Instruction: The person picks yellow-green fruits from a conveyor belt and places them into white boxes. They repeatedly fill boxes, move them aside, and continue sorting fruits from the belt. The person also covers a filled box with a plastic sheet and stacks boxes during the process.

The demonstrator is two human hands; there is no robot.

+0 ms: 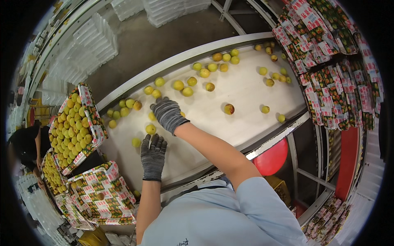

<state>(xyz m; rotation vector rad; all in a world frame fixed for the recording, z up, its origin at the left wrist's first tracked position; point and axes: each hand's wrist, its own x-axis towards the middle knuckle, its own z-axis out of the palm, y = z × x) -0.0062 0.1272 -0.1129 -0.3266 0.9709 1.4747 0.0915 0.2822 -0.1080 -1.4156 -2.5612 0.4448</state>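
Both my hands wear grey-striped knit gloves over a white conveyor belt (197,123) scattered with round yellow-green fruit. My left hand (153,158) is palm down near the belt's front side, fingers spread, with a yellow-green fruit (150,129) just beyond the fingertips. Another fruit (136,142) lies to its left. Farther forward, my right hand (167,113) reaches across with its back up and fingers bent. One fruit (156,93) is at its fingertips, and another (152,116) shows beside it. Its palm is hidden, so I cannot tell whether it holds anything.
A fruit-filled printed box (100,135) stands at the belt's left end, near a box lined with printed paper (98,196). Printed cartons (326,95) are stacked at right. A metal rail (184,64) borders the far side. Another person (29,147) bends at far left.
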